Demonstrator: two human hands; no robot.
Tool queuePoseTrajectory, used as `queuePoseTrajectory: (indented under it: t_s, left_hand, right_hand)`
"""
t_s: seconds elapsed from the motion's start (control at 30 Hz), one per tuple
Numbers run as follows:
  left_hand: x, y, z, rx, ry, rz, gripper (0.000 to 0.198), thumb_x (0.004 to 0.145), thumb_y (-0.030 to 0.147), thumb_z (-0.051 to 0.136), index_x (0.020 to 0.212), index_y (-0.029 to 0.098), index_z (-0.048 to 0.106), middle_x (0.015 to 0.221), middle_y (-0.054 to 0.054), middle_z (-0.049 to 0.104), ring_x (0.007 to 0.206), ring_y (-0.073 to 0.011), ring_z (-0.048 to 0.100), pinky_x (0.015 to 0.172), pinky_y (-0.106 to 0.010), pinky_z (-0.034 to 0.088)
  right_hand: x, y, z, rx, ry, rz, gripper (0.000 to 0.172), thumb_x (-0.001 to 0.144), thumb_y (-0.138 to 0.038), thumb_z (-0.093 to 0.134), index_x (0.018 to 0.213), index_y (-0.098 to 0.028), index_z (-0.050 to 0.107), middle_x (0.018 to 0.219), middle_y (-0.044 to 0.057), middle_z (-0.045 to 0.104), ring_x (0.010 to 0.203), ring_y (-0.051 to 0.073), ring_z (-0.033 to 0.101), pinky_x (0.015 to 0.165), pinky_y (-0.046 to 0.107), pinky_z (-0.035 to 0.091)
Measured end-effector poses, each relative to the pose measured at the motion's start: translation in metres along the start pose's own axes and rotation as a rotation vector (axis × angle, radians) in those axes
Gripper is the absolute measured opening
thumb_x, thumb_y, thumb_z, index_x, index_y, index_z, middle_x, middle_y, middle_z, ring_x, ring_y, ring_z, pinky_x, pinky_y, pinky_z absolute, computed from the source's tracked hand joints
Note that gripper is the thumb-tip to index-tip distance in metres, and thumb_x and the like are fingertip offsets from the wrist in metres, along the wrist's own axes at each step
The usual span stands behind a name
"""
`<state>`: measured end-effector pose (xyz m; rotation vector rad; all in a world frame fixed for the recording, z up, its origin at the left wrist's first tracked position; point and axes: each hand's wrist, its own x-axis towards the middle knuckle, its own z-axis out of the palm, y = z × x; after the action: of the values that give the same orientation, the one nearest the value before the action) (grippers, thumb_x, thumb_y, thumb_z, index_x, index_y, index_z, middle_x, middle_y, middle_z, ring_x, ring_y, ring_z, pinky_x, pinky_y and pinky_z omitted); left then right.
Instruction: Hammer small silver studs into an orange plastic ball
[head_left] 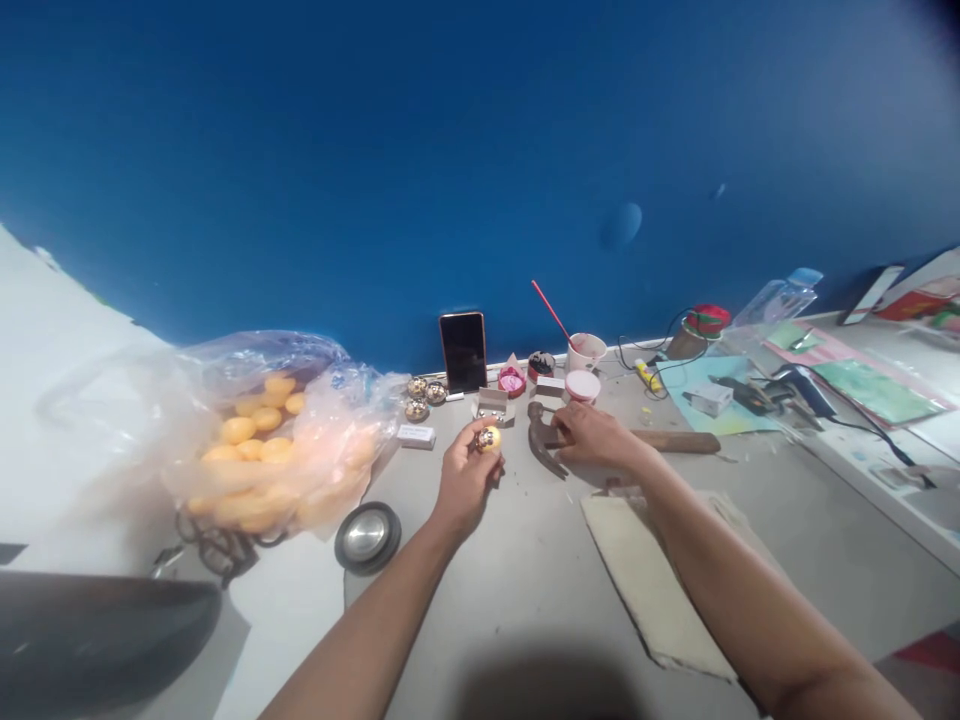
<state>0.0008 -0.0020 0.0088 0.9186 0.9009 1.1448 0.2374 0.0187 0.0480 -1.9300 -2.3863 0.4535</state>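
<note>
At the left of the frame a clear plastic bag (346, 400) bulges with yellow balls (264, 420), and just below and right of it a dark round dish (367, 538) with a metal centre lies on the bench (517, 590). Farther right, three patterned balls (417, 410) sit beside an upright phone (464, 352). Near the middle of the frame the left hand (461, 478) reaches up from the bottom edge, its fingers pinched around a yellow ball with dark and shiny studs (489, 438); being round, it shows no long axis. Just above that is a small open box (495, 405). The head of a claw hammer (671, 441) comes next, a short way right of the held ball and about level with it. The hammer lies flat, its long axis running across the frame, head to the left and butt to the right. The right hand (596, 438) is the nearer one to it: those fingers are closed on the handle right behind the head, though how firmly I cannot tell. A white cup (586, 352) stands above that hand, and a folded cream cloth (652, 590) lies at lower right, partly under the right forearm.
</note>
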Motion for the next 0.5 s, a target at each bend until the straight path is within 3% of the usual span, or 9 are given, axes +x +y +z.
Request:
queuePoseTrajectory:
  t_s: [0.13, 0.3, 0.37, 0.5]
  left_hand:
    - [-0.001, -0.007, -0.001, 0.126, 0.057, 0.033, 0.057, 0.077, 0.027, 0.076, 0.132, 0.021, 0.063, 0.084, 0.002, 0.063, 0.065, -0.0092, 0.054, 0.062, -0.022, 0.046]
    - [0.000, -0.007, -0.003, 0.271, 0.102, 0.139, 0.044, 0.074, 0.021, 0.076, 0.118, 0.020, 0.073, 0.104, -0.004, 0.067, 0.083, -0.0128, 0.061, 0.073, -0.023, 0.050]
    - [0.002, -0.006, -0.004, 0.300, 0.114, 0.158, 0.044, 0.072, 0.019, 0.076, 0.116, 0.019, 0.074, 0.106, -0.005, 0.068, 0.087, -0.0141, 0.063, 0.076, -0.024, 0.051]
    - [0.005, -0.005, -0.005, 0.291, 0.104, 0.120, 0.047, 0.068, 0.019, 0.080, 0.114, 0.018, 0.071, 0.104, -0.006, 0.072, 0.090, -0.0177, 0.067, 0.080, -0.028, 0.053]
  right_hand:
    - [0.002, -0.002, 0.002, -0.006, 0.011, -0.015, 0.015, 0.083, -0.029, 0.069, 0.093, -0.018, 0.068, 0.102, 0.012, 0.073, 0.092, 0.027, 0.067, 0.066, 0.030, 0.038]
    - [-0.004, -0.002, -0.011, 0.067, 0.020, -0.052, 0.017, 0.094, -0.029, 0.057, 0.099, -0.018, 0.070, 0.100, 0.012, 0.075, 0.082, 0.024, 0.067, 0.064, 0.030, 0.039]
    - [-0.009, -0.005, -0.018, 0.175, 0.084, -0.060, 0.022, 0.097, -0.032, 0.056, 0.105, -0.020, 0.072, 0.097, 0.011, 0.076, 0.079, 0.024, 0.067, 0.064, 0.031, 0.042]
    - [-0.020, -0.026, -0.027, 0.312, 0.348, -0.044, 0.029, 0.091, -0.047, 0.068, 0.105, -0.023, 0.078, 0.088, 0.009, 0.077, 0.076, 0.026, 0.068, 0.067, 0.033, 0.048]
